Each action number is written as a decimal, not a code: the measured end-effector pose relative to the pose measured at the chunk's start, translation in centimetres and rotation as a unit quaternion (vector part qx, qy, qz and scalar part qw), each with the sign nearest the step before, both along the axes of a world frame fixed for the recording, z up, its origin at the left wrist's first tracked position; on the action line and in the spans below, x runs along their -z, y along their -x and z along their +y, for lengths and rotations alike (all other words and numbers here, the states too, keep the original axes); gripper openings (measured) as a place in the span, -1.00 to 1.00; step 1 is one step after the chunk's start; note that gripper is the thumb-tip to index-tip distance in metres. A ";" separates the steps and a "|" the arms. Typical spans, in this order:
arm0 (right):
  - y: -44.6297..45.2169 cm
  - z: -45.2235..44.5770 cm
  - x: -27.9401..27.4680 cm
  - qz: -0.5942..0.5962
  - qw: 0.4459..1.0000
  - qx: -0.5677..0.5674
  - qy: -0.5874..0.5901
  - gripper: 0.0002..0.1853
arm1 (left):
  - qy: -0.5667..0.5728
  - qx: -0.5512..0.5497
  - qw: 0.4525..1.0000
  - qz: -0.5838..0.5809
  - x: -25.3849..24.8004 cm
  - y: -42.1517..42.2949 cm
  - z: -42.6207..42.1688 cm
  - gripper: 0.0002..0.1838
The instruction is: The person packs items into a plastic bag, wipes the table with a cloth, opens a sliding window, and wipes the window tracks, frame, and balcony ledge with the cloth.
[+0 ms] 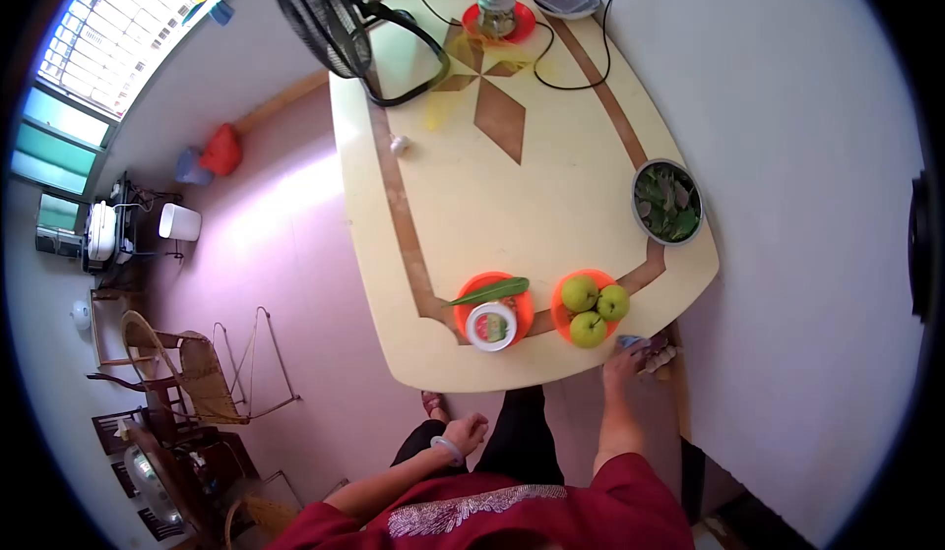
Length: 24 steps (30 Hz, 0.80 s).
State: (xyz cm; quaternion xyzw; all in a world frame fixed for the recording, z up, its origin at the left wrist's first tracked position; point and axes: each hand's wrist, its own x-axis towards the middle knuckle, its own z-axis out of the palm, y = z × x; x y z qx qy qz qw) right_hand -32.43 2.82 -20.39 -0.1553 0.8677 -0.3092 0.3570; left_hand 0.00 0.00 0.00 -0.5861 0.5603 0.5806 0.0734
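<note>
My right hand (622,361) reaches down beside the table's front right corner. At its fingertips is a small bluish-white thing, too small to make out, next to a pale knobbly bunch (660,356). My left hand (467,435), below a pale bracelet (448,449), hangs in front of my thigh with its fingers curled in and nothing visible in them. Nearest the right hand, an orange plate (560,326) bears three green apples (589,329). Left of it, another orange plate (463,297) holds a long green leaf (489,292) and a round white-rimmed container (472,328).
A bowl of dark leaves (669,202) stands at the table's right edge. A garlic bulb (399,145) lies at the left. At the back are a black fan (325,19), its cable, and a jar (495,14) on a red plate. A wall borders the right side.
</note>
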 end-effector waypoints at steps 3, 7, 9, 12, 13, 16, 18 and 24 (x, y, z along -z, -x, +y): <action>3.8 -2.2 1.6 0.295 0.934 -0.199 -0.032 -0.43 | 0.223 0.011 0.967 0.122 5.0 0.6 -2.8 -0.84; -7.0 0.3 -8.1 -0.119 0.927 -0.353 -0.039 -0.72 | 0.197 0.001 0.977 0.083 2.4 -10.8 -1.7 -0.83; -9.9 1.7 -7.4 0.022 0.889 -0.457 -0.027 -0.71 | 0.160 -0.038 0.983 0.085 2.8 -15.8 -2.0 -0.84; -14.2 4.2 -6.3 0.159 0.868 -0.463 -0.089 -0.63 | 0.194 -0.088 0.975 0.066 2.4 -22.6 -1.8 -0.85; -15.2 4.4 -8.0 0.121 0.875 -0.458 -0.098 -0.60 | 0.195 -0.109 0.973 0.061 1.6 -24.1 -2.0 -0.85; -17.1 3.6 -14.9 0.066 0.871 -0.472 -0.117 -0.49 | 0.210 -0.175 0.960 0.053 2.0 -27.8 -1.7 -0.85; -17.3 3.8 -16.0 0.097 0.845 -0.505 -0.149 -0.40 | 0.181 -0.268 0.943 0.075 2.9 -29.6 -0.7 -0.85; -18.8 -2.2 -19.8 0.030 0.823 -0.522 -0.222 -0.36 | 0.177 -0.324 0.927 -0.060 2.1 -33.7 2.6 -0.86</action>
